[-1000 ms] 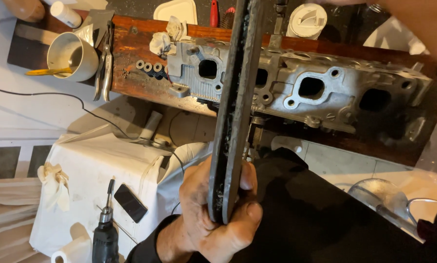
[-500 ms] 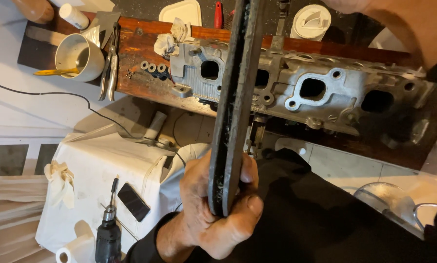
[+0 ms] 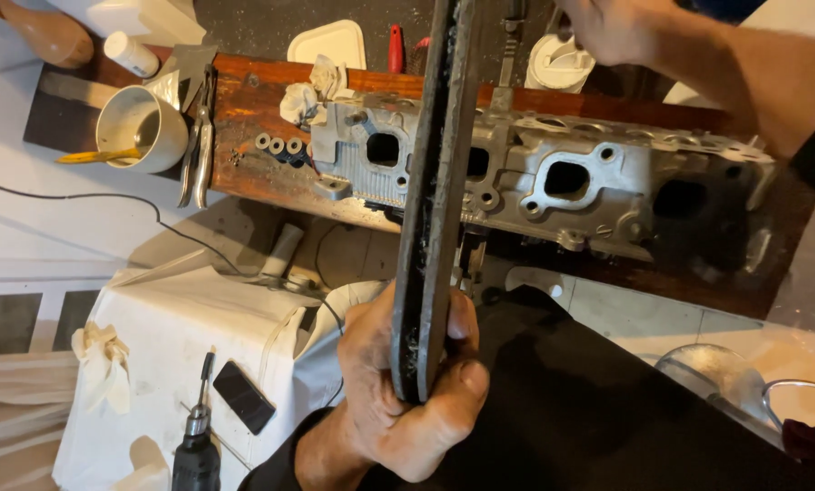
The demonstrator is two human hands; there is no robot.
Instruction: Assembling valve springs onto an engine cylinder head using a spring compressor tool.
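At six o'clock of the view, my left hand (image 3: 407,391) is closed around the lower end of a long, flat, dark strip (image 3: 435,182), thumb on the right edge, fingers wrapped behind. I hold the strip on edge; it runs up toward twelve o'clock and out of the top of the view, crossing in front of the cylinder head (image 3: 553,177).

Item, cylinder head: grey cast metal with rectangular ports, lying lengthwise on a reddish-brown wooden surface (image 3: 253,136), from centre toward three o'clock.

Item, my right hand (image 3: 607,27): at one o'clock, above the far side of the cylinder head; only part of it is in view, so I cannot tell whether it grips anything.

Item, white cup (image 3: 139,127) with a yellow stick in it, at ten o'clock on the surface; pliers (image 3: 198,145) just beside it to the right.

Item, row of small dark metal rings (image 3: 280,145), between the pliers and the cylinder head.

Item, crumpled white rag (image 3: 312,91), touching the head's left end at eleven o'clock.

Item, white cloth-covered stand (image 3: 171,345) at eight o'clock, below the surface, bearing a small black flat device (image 3: 244,397) and a power drill (image 3: 196,445).
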